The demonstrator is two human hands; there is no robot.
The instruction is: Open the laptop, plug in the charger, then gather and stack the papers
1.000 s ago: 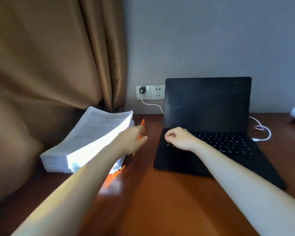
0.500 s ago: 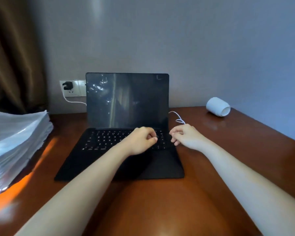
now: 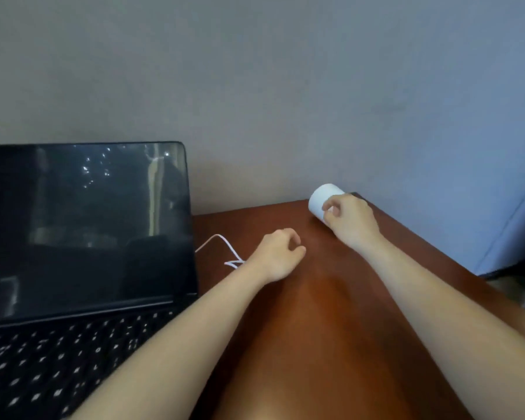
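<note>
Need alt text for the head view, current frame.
A person's right hand reaches a white cylinder lying at the back corner of a brown wooden desk, while the left hand hovers loosely curled near a white cable. An open black laptop, screen dark, sits at left.

Plain grey wall [image 3: 255,71] stood behind shiny brown wooden desk [image 3: 331,344]. Blue wall [image 3: 467,147] ran along right side.

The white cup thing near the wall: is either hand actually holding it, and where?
The right hand is at the near end of the white cylinder, fingers curled against it; a firm grip cannot be told. The left hand holds nothing.
</note>
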